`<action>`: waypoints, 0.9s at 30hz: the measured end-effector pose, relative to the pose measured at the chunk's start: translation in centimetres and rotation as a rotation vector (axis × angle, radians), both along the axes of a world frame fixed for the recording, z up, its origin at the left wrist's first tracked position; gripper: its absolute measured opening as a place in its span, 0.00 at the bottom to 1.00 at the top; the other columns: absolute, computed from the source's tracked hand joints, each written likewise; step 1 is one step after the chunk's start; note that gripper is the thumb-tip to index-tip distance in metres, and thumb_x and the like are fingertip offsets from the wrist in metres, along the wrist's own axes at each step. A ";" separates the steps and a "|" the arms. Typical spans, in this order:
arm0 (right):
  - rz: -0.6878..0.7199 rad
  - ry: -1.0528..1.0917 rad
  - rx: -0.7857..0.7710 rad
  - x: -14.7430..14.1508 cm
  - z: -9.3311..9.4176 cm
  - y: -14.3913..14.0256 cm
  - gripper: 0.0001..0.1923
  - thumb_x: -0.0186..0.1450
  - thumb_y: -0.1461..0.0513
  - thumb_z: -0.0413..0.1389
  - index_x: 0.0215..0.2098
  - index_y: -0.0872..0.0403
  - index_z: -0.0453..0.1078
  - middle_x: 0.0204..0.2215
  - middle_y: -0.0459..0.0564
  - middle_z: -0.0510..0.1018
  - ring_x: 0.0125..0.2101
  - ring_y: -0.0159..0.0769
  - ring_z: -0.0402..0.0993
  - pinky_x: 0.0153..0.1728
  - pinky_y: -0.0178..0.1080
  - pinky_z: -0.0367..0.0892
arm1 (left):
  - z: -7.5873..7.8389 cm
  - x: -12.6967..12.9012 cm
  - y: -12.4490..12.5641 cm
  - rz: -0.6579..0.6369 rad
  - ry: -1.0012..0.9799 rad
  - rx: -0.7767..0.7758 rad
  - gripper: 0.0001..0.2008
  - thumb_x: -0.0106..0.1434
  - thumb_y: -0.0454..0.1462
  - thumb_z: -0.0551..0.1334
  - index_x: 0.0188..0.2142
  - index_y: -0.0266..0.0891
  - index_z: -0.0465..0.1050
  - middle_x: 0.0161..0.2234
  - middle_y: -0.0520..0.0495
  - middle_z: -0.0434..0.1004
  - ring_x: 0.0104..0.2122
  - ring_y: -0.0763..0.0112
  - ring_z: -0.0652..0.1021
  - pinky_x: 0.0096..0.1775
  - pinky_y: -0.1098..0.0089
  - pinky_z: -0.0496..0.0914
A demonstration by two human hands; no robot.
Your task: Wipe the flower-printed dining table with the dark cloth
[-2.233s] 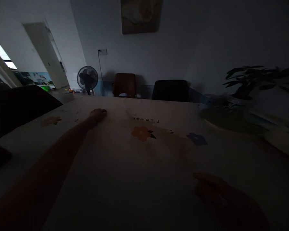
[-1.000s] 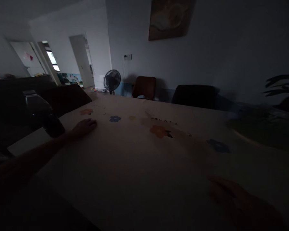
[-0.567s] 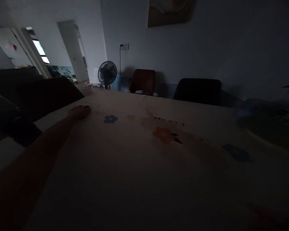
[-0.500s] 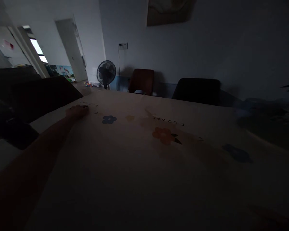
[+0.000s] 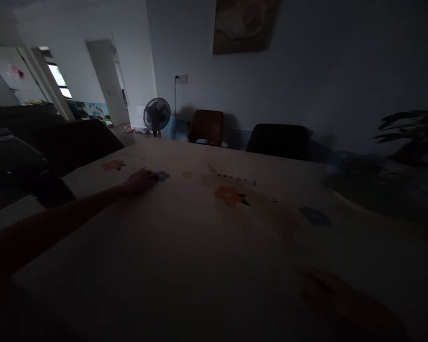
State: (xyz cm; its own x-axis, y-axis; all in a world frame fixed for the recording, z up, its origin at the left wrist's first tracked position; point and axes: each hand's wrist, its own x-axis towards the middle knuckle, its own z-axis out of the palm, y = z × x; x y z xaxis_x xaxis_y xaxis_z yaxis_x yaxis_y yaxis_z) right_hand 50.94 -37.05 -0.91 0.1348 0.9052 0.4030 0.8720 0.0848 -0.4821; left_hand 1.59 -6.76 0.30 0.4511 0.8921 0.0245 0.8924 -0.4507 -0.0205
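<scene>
A pale tablecloth (image 5: 185,228) printed with flowers covers the large table in dim light. On its left part lies my left hand (image 5: 141,182), palm down with the fingers stretched forward, holding nothing that I can see. Its fingertips reach the edge of a printed blue flower (image 5: 163,176). My right hand (image 5: 330,292) is low over the near right of the cloth, very dark, its fingers loosely extended and no object visible in them. Between and beyond the hands is a printed orange flower (image 5: 230,195) beside the word "FLOWER", upside down from here.
Beyond the table stand a brown chair (image 5: 207,126), a black chair (image 5: 278,139) and a fan (image 5: 157,115). A dark chair (image 5: 82,142) is at the left. Leafy greenery (image 5: 374,183) sits at the table's right end. A picture (image 5: 244,26) hangs on the wall.
My left hand has moved right and nearer along the cloth, uncovering a printed orange flower at the far left. My right hand has come further into view from the lower right. The view has shifted slightly.
</scene>
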 end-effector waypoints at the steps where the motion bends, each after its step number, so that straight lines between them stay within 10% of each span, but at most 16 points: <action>1: 0.015 -0.007 -0.010 -0.4 0.7 0.1 0.17 0.66 0.48 0.52 0.38 0.43 0.81 0.27 0.48 0.82 0.22 0.44 0.79 0.20 0.40 0.75 | -0.1 1.2 -1.6 -0.069 -0.004 -0.017 0.18 0.70 0.38 0.48 0.47 0.41 0.75 0.63 0.45 0.66 0.65 0.58 0.63 0.68 0.57 0.53; 9: 0.099 -0.046 0.056 -1.7 2.7 -0.1 0.19 0.67 0.50 0.50 0.39 0.48 0.80 0.24 0.47 0.81 0.20 0.40 0.78 0.20 0.35 0.72 | -2.2 8.6 -17.3 -0.370 -0.144 -0.034 0.24 0.71 0.49 0.50 0.63 0.51 0.65 0.65 0.43 0.63 0.66 0.51 0.60 0.66 0.48 0.57; 14: 0.122 -0.121 0.186 -2.7 2.6 -0.5 0.19 0.71 0.53 0.47 0.40 0.50 0.79 0.24 0.45 0.81 0.21 0.37 0.79 0.23 0.32 0.71 | -2.1 11.5 -22.0 -0.433 -0.184 -0.183 0.33 0.70 0.47 0.54 0.71 0.43 0.49 0.69 0.41 0.55 0.71 0.54 0.52 0.71 0.49 0.48; 19: 0.211 -0.150 0.172 -2.5 2.8 -0.5 0.18 0.71 0.55 0.48 0.41 0.51 0.79 0.23 0.44 0.81 0.21 0.36 0.79 0.22 0.31 0.71 | -1.1 13.8 -19.1 -0.305 -0.125 -0.241 0.31 0.71 0.48 0.49 0.70 0.39 0.52 0.72 0.41 0.43 0.72 0.56 0.47 0.71 0.50 0.45; 27: 0.208 -0.173 0.111 -1.6 2.4 -0.6 0.16 0.70 0.56 0.50 0.42 0.50 0.80 0.22 0.44 0.81 0.18 0.35 0.77 0.20 0.31 0.71 | -0.3 16.7 -6.7 -0.052 -0.078 -0.056 0.27 0.73 0.46 0.44 0.66 0.40 0.59 0.72 0.38 0.44 0.71 0.52 0.49 0.68 0.48 0.50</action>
